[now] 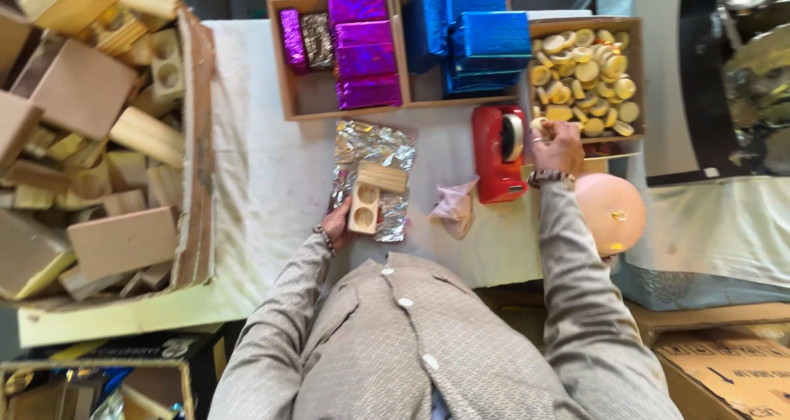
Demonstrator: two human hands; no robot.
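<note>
Wooden holder (364, 204) with two round wells lies on a crinkled silver foil sheet (374, 153) near the desk's front edge. Left hand (337, 222) pinches the holder's near end; it looks stiff and light, best gripped by its long sides, while the foil would tear easily. Right hand (558, 147) curls, fingers bent, beside a red tape dispenser (498, 157).

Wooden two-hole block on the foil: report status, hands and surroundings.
Left hand touching pale wooden two-hole block on crinkled silver foil sheet. Right hand at red tape dispenser, grip unclear. Pink crumpled cloth between them.
</note>
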